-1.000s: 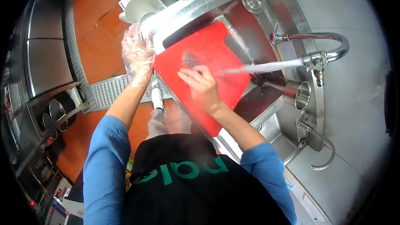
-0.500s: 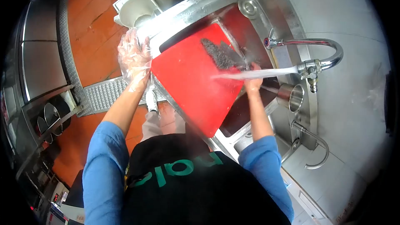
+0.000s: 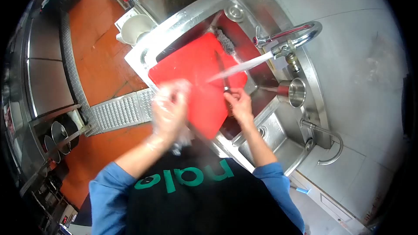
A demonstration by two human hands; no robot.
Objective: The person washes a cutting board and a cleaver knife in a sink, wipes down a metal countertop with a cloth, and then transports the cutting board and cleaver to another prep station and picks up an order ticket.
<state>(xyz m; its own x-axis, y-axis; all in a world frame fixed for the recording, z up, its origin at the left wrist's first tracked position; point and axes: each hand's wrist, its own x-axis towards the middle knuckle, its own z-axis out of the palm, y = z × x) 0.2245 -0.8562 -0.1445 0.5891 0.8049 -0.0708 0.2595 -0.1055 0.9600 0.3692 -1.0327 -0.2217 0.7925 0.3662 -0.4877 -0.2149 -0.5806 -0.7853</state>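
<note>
My right hand (image 3: 240, 105) is closed around the dark handle of a knife (image 3: 221, 68), whose blade points away from me over a red cutting board (image 3: 200, 56). The board lies tilted across the sink (image 3: 257, 39). Water from the tap (image 3: 285, 51) runs onto the board and crosses the blade. My left hand (image 3: 170, 111), in a clear plastic glove, is over the board's near left part; motion blurs its fingers. Beyond the board's far edge sits a grey scouring pad (image 3: 225, 42).
A steel pot (image 3: 297, 92) stands right of the sink, near a smaller basin (image 3: 276, 135) with a second curved tap (image 3: 335, 148). A pale bucket (image 3: 136, 29) is at the far left. Below, a metal grating (image 3: 117, 115) crosses the orange floor.
My left hand has left the board's left edge and moved right, over the board. The scouring pad has shifted from the board to its far edge. The knife now shows clearly in my right hand.
</note>
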